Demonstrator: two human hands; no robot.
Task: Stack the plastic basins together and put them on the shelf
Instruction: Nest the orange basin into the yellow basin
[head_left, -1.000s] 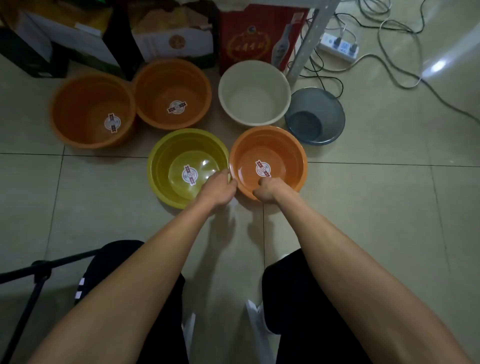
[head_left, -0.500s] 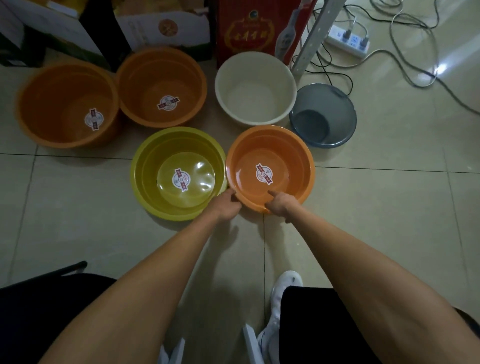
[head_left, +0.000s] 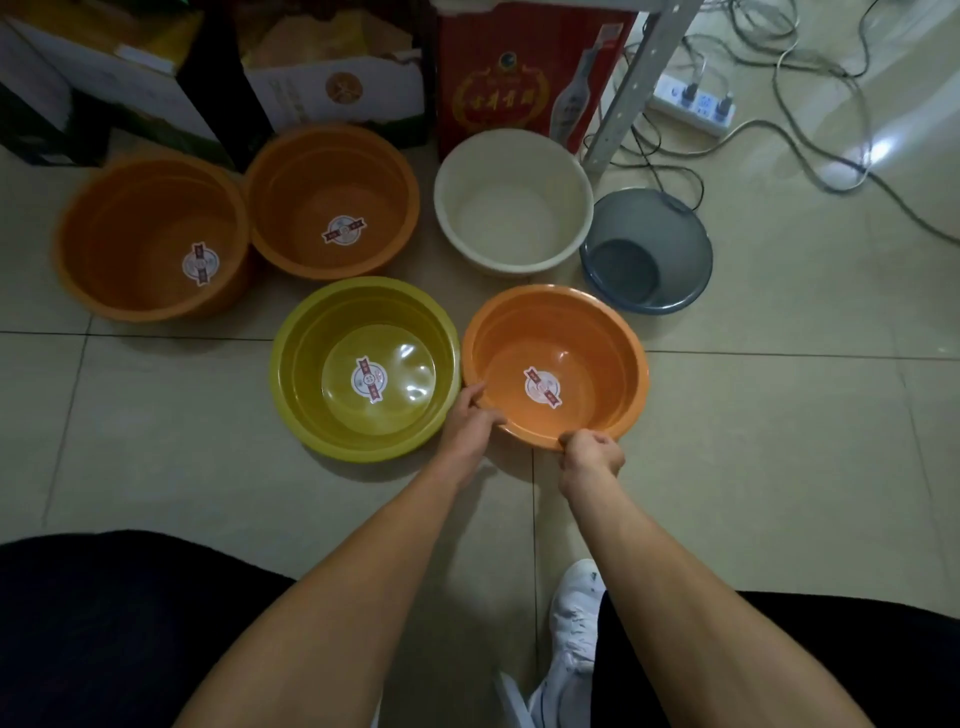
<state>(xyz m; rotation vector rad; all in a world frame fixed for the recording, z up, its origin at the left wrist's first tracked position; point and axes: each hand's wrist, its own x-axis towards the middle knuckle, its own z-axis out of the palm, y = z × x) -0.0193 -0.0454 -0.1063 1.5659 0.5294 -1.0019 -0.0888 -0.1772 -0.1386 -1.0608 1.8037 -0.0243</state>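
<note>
1. The shallow orange plastic basin with a round sticker on its bottom (head_left: 556, 364) sits on the pale glossy tiled floor (head_left: 753, 467), and both hands grip its near rim.
2. The left hand (head_left: 470, 428) closes on the near-left part of that rim, thumb inside the bowl and fingers curled under the lip.
3. The right hand (head_left: 592, 457) pinches the nearest part of the same rim, fingers bunched over the edge.
4. Just left of the orange basin, with rims touching or almost touching, lies a translucent yellow-green plastic basin (head_left: 363, 366) that bears a like sticker.
5. Beyond the orange basin stands a deeper cream-white plastic basin (head_left: 514, 200); to the right of that one, a smaller grey-blue translucent basin (head_left: 647, 252) rests tilted on the floor.
6. Farther left of the cream basin stand two deep orange plastic tubs side by side: one nearer the middle (head_left: 332, 200) and one at the far left (head_left: 150, 239), their rims touching.
7. Behind the row, a red printed carton (head_left: 519, 88) and cardboard boxes (head_left: 332, 88) stand on the floor.
8. A grey perforated metal shelf upright (head_left: 634, 83) rises just right of the red carton.
9. Right of the upright lie a white power strip (head_left: 693, 106) and loose cables (head_left: 810, 156).
10. A white shoe (head_left: 574, 639) and dark trousers (head_left: 104, 623) fill the near edge.
</note>
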